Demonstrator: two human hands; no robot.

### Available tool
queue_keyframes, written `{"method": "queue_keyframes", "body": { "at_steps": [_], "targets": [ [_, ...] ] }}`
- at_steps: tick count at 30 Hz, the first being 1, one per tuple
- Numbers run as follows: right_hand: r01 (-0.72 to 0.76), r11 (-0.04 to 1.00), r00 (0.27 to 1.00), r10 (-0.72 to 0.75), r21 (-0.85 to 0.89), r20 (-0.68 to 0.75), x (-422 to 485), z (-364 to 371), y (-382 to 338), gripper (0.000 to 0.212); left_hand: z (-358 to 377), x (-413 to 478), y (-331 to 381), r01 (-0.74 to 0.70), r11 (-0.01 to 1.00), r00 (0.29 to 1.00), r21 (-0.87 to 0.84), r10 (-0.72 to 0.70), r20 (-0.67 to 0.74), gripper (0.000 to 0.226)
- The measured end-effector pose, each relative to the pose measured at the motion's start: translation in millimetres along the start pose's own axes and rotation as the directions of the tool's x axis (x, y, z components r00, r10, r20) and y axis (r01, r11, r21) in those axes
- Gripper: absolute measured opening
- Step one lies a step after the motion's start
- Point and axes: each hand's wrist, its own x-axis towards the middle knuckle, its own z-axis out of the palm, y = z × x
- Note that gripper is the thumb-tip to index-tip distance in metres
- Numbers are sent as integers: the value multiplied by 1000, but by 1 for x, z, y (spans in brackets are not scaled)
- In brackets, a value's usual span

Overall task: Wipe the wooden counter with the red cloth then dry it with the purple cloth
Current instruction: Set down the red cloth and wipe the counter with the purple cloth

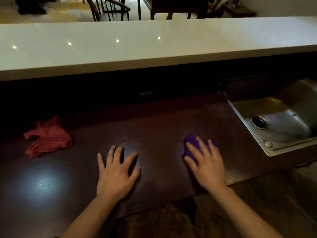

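On the wooden counter (pixel 154 127): purple cloth (pixel 192 143), pressed flat beneath the spread right hand (pixel 207 165), near the sink (pixel 274 148); left hand (pixel 116 172), laid open, palm down, nothing held; red cloth (pixel 48 137), crumpled, far left, well apart.

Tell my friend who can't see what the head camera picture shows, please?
A person's right hand presses a purple cloth flat on a dark wooden counter, while the left hand rests bare beside it. A crumpled red cloth lies far left; a metal sink sits right.
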Motion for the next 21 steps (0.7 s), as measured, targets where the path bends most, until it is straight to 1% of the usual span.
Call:
{"method": "queue_keyframes", "body": {
  "at_steps": [1,2,3,5,8,9,10,11,12,13,14,15,16,17,19,20,21],
  "targets": [
    [84,996,996,-84,1,28,-8,2,1,55,2,0,1,7,1000,1000,7,-7,0,53],
    [137,990,989,-138,15,58,-5,0,7,56,4,-1,1,5,1000,1000,14,-5,-3,53],
    [150,988,986,-151,22,72,5,-2,15,57,6,-1,-1,-1,1000,1000,17,2,-13,52],
    [77,997,994,-78,16,72,40,-4,24,58,8,0,-4,-5,1000,1000,19,5,-30,50],
    [-122,992,991,120,31,62,92,-5,9,57,8,1,-3,8,1000,999,12,-8,-43,47],
    [-152,988,987,150,41,61,99,-4,-3,57,7,1,-3,7,1000,999,12,-6,-43,46],
    [-144,988,988,141,47,64,97,-3,-19,56,6,0,-3,4,1000,999,8,-4,-38,46],
    [-82,995,995,79,51,62,86,0,-36,56,4,0,-3,3,1000,999,-1,-3,-32,47],
    [42,998,997,-45,55,58,67,5,-54,55,2,0,-2,3,1000,1000,-13,-4,-31,47],
    [193,980,979,-195,51,54,42,9,-72,55,0,-1,-2,4,1000,999,-31,-5,-32,47],
    [331,942,941,-334,56,58,17,12,-84,54,-3,-2,-2,3,998,999,-67,-5,-33,48],
    [438,897,894,-441,54,76,0,14,-88,54,-6,-4,-4,3,993,999,-117,-8,-35,49],
    [499,865,859,-502,55,106,-7,13,-86,54,-9,-7,-9,8,987,999,-161,-14,-42,50],
    [506,860,850,-510,71,131,-5,9,-83,55,-13,-11,-17,13,983,998,-181,-23,-53,51],
    [379,917,908,-395,126,142,-3,2,-93,56,-21,-27,-40,41,985,996,-167,-53,-72,52],
    [314,938,932,-334,148,141,-7,-1,-110,55,-25,-38,-55,66,986,994,-155,-78,-76,53],
    [304,938,935,-328,168,134,-16,-1,-133,55,-28,-49,-73,100,985,991,-142,-111,-73,54]
  ]
}}
